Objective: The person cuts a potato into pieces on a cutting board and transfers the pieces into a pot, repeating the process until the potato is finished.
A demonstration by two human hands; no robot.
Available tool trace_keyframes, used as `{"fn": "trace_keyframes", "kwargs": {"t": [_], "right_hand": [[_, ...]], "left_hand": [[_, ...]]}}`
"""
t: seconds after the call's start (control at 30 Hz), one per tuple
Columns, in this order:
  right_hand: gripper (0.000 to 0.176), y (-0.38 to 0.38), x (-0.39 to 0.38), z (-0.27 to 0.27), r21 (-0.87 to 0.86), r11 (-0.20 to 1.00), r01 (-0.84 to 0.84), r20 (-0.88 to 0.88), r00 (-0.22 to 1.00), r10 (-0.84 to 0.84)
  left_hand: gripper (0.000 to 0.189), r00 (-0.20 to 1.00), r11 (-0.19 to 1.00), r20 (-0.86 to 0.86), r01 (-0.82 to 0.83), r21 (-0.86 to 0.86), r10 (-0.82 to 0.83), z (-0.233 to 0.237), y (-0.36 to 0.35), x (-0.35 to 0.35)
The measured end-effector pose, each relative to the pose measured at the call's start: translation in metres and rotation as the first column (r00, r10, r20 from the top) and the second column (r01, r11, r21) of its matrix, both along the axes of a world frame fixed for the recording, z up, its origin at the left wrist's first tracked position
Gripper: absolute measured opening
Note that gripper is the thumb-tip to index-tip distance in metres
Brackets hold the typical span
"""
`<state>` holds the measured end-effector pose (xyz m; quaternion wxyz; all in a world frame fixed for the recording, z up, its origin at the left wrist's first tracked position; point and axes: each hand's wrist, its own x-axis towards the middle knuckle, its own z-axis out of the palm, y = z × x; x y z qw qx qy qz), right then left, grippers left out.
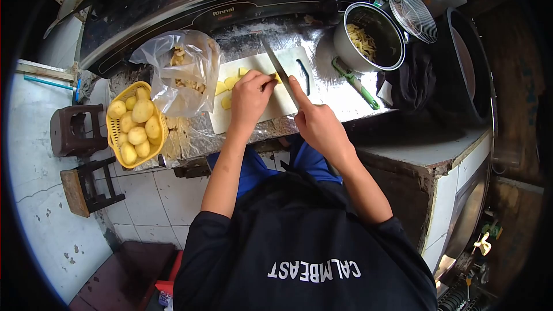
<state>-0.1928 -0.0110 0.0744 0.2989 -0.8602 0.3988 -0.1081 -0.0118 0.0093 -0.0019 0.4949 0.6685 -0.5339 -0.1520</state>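
Observation:
A white cutting board [282, 108] lies on the foil-covered counter in front of me. My left hand [251, 97] is closed over a piece of potato [277, 78] on the board, fingertips bent at the blade's side. In my right hand [317, 121] is a kitchen knife [275, 60], its blade pointing away from me and the index finger stretched along it. The handle is mostly hidden in my palm. Several cut potato slices [226, 102] rest on the board to the left of my left hand.
A yellow basket [163, 132] of peeled potatoes stands at the left, beside a clear plastic bag [199, 101] with peelings. On the right are a pot [341, 52] containing potato strips [362, 41], a green-handled peeler [363, 89] and a wire strainer [412, 14]. A stove [276, 1] spans the back.

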Motion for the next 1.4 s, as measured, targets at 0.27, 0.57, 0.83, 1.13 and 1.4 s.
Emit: {"fn": "trace_keyframes", "kwargs": {"t": [0.27,0.57,0.83,1.13,1.4], "right_hand": [[0.078,0.003,0.009,-0.024,-0.074,0.997,0.018,-0.055,0.998,-0.022],[0.079,-0.002,0.009,-0.012,0.002,1.000,0.023,-0.029,0.999,-0.023],[0.079,-0.005,0.013,-0.023,-0.039,0.999,0.004,-0.058,0.998,-0.006],[0.080,-0.002,0.005,-0.007,-0.002,0.998,0.057,0.060,0.997,-0.056],[0.082,0.005,-0.062,-0.013,0.009,0.985,0.173,0.090,0.981,-0.173]], "left_hand": [[0.011,1.000,0.999,0.013,0.006,-0.034,-0.006,-0.003,0.000,0.002],[0.010,1.000,1.000,0.024,-0.005,-0.020,0.005,-0.001,0.000,0.001],[0.011,1.000,0.999,0.003,-0.020,-0.039,0.020,-0.004,-0.001,0.000],[0.014,1.000,1.000,0.000,-0.001,0.010,0.001,0.000,0.002,0.002],[0.019,0.735,0.865,0.456,0.418,0.279,-0.502,0.040,-0.022,0.027]]}}
